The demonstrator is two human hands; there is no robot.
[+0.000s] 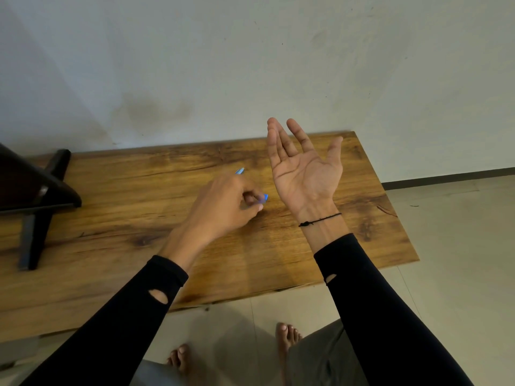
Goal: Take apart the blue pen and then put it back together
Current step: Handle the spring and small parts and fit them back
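Head view: the left hand (225,201) is curled over the blue pen (264,197) on the wooden table (111,196), fingers closed on it, apparently lifting. The right hand (303,168) waits palm-up, empty, likely to receive it.

- Long black stretch-fabric sleeves worn on both arms, ending just short of the wrists.
- Oval thumb-hole slit seen in each sleeve nr the cuff.
- Thin black knotted thread bracelet (320,219) tied round rt wrist.
- Grey trousers worn; feet bare.
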